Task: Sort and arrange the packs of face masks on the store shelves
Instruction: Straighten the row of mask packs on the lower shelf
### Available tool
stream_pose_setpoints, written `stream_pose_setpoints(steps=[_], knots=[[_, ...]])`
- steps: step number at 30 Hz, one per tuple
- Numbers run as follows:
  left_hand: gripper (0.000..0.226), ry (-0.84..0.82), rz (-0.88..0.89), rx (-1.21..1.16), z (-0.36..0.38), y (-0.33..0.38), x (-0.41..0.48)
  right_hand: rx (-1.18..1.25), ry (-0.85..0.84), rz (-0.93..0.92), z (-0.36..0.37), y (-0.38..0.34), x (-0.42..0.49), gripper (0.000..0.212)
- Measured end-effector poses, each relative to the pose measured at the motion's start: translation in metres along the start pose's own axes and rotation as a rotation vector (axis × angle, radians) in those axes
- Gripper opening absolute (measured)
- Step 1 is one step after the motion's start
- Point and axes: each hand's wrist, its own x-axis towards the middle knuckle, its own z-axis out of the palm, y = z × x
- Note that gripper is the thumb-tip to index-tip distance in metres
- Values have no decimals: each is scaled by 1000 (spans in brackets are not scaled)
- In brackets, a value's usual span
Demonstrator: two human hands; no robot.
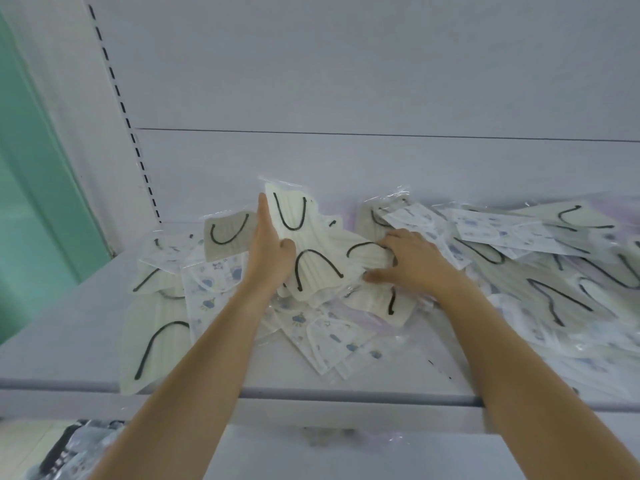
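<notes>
Beyond both forearms (194,375), with left hand (268,251) pinching the cream pack (313,242) atop the pile mid-shelf (69,323) and right hand (415,261) spread flat on neighbouring packs (381,301), lift slowly, pin slippery plastic, square edges.

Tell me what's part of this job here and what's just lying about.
Job: cream pleated mask packs with black loops; white blue-printed mask packs; grey mask pack; white shelf; left hand; right hand.
Lying about: dark plastic-wrapped goods on the lower shelf; green wall.
</notes>
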Motion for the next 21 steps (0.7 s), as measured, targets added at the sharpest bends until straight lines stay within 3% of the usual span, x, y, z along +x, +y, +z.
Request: stream_pose_setpoints(steps=[2,5,8,11,14,16,19,21], knots=[[82,9,5,-4,0,0,0,22,111,2,-1,-3,0,27],[82,42,37,-28,0,2,-1,238,342,67,-6,-7,-2,11],[81,69,119,-59,-1,6,-4,459,554,169,-14,-5,-4,8],[65,89,73,-75,-1,7,-5,779,649,274,-20,-1,-2,9],[55,67,-2,-134,1,10,-7,1098,498,241,-17,-10,1,10],[56,5,-35,-201,3,12,-7,1124,303,147,-8,-22,-1,10],[58,-51,-67,-278,4,11,-4,640,94,-41,6,-34,-5,16],[41,-10,-70,-269,5,8,-2,495,80,-97,8,-33,-6,34]])
